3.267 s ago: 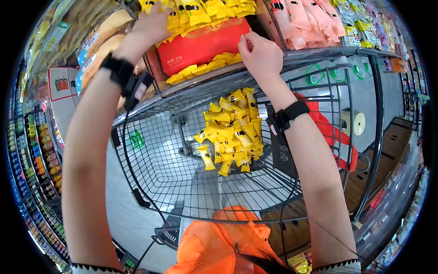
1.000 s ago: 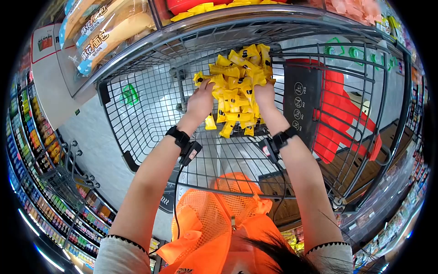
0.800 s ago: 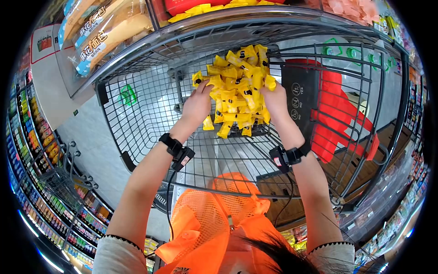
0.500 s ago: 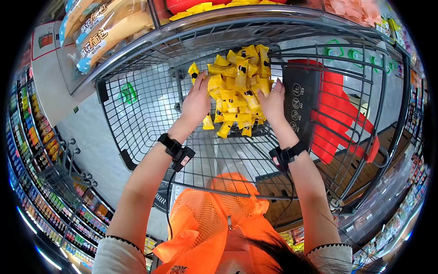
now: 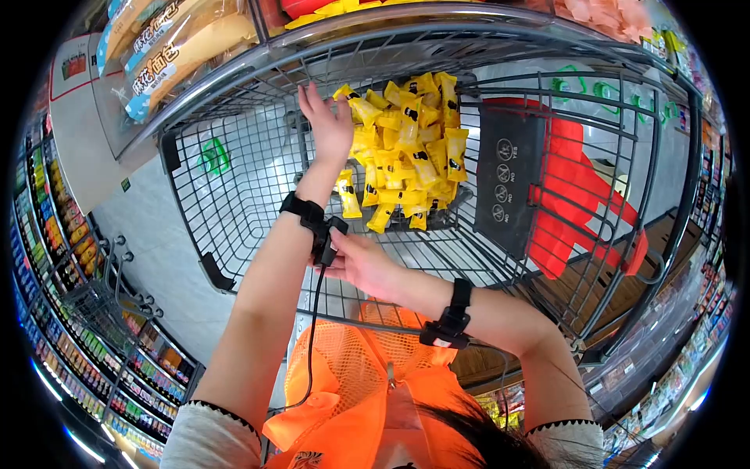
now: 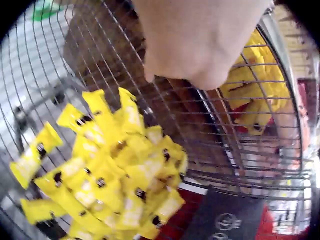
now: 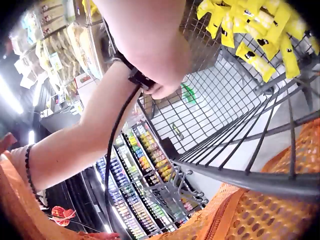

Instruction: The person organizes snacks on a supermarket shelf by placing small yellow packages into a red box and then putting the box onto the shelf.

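Over the left part of the shopping cart (image 5: 205,275), my left hand (image 5: 328,129) is raised with its fingers loose and holds nothing. It is beside a heap of small yellow snack packets (image 5: 402,160) lying in the cart. My right hand (image 5: 371,267) reaches across and grips the small black wrist camera (image 5: 316,223) strapped on my left wrist, its thumb on the near side. The right wrist view shows the right hand (image 7: 155,55) at that camera (image 7: 141,79), its fingertips mostly hidden. In the left wrist view, the left hand (image 6: 195,45) hangs over the packets.
Beyond the cart is a display bin with bagged bread (image 5: 183,59), more yellow packets and pink packets (image 5: 605,17). A black panel (image 5: 508,180) and a red child seat (image 5: 574,195) are at the cart's right. A cable (image 5: 314,336) runs down from the left wrist camera.
Both hands came down from the bin and handled the packets in the cart. Now the left hand has lifted off the heap, and the right hand has moved left to the left wrist camera.
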